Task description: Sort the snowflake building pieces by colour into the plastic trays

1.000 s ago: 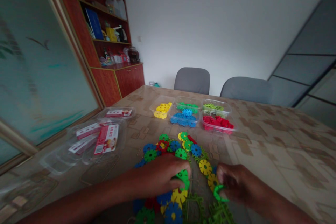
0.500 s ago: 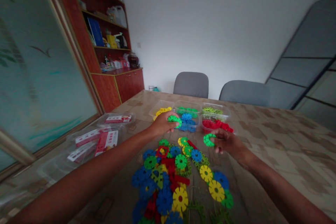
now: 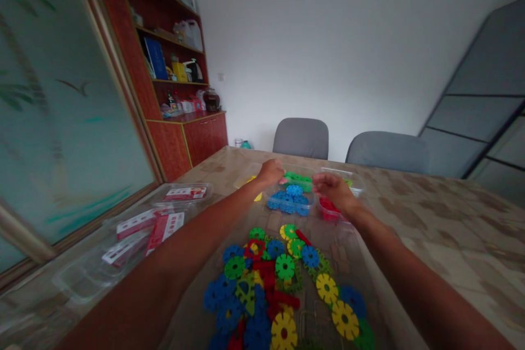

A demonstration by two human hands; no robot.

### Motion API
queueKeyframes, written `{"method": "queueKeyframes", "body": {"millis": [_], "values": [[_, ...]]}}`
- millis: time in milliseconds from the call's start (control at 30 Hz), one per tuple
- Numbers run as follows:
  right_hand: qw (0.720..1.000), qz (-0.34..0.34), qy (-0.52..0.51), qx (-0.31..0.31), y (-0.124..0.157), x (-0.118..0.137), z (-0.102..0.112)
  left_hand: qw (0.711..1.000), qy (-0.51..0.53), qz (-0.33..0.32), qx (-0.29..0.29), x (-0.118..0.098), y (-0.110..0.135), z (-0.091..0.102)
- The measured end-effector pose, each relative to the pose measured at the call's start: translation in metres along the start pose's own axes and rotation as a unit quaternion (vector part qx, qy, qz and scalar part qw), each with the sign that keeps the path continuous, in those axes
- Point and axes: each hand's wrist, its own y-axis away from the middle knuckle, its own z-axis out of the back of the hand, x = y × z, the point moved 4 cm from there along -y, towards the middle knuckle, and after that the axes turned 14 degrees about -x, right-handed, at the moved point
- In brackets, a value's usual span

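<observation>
head view: left hand (image 3: 270,171) and right hand (image 3: 333,188) flank the green discs (image 3: 299,179), which sit in a clear tub (image 3: 300,168); can't tell if either's closed on anything. discs look light, stiff, slickish, hard to break. i'd pinch the notched rims.

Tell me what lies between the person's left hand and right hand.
In the head view, green pieces lie between the left hand and right hand; blue pieces sit just nearer the camera.
</observation>
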Motion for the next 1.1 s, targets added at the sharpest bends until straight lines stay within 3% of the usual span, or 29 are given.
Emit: {"method": "queueKeyframes", "body": {"millis": [100,200,300,433,533,733,800,900,1000,1100], "values": [[0.998,-0.031,0.019,0.047,0.031,-0.012,0.020,1.000,-0.012,0.003,0.015,0.014,0.019,0.007],[0.987,-0.024,0.098,0.127,0.073,-0.016,0.045,0.999,-0.014,0.001,0.049,0.024,0.056,0.020],[0.938,0.053,0.240,0.246,0.115,-0.013,0.057,0.994,-0.031,-0.029,0.104,0.025,0.098,0.034],[0.890,0.032,0.351,0.289,0.144,-0.009,0.053,0.963,-0.130,-0.147,0.184,0.013,0.138,0.039],[0.882,0.026,0.361,0.300,0.150,-0.007,0.040,0.943,-0.161,-0.193,0.219,0.007,0.153,0.026],[0.918,0.029,0.280,0.280,0.143,-0.026,0.022,0.926,-0.184,-0.219,0.246,0.003,0.166,0.003],[0.929,0.043,0.245,0.273,0.139,-0.032,0.016,0.922,-0.159,-0.225,0.271,0.000,0.165,0.004],[0.947,0.110,0.218,0.211,0.133,-0.033,0.007,0.918,-0.124,-0.234,0.294,-0.006,0.160,0.013],[0.931,0.200,0.240,0.187,0.137,-0.031,-0.002,0.925,-0.153,-0.232,0.260,-0.002,0.151,0.026],[0.909,0.233,0.296,0.179,0.142,-0.035,-0.007,0.925,-0.215,-0.225,0.217,0.009,0.145,0.035]]}}
